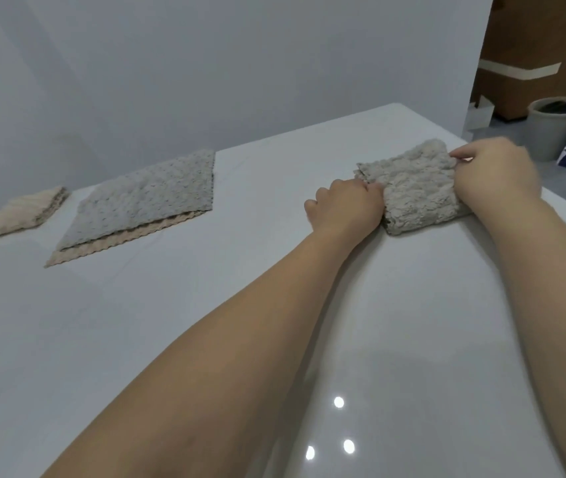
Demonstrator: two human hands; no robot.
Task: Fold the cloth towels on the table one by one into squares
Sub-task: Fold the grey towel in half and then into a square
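Both hands on the folded grey towel (pixel 412 191): left hand (pixel 345 205) fingers curled gripping its edge, right hand (pixel 497 170) fingers pinching the far side

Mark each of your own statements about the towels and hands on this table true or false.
1. Both hands grip the grey towel. True: the left hand and the right hand both hold it.
2. The flat towels lie right of the hands. False: they lie to the left.
3. A small folded towel sits at the far left. True.
4. The grey towel hangs in the air. False: it rests on the table.
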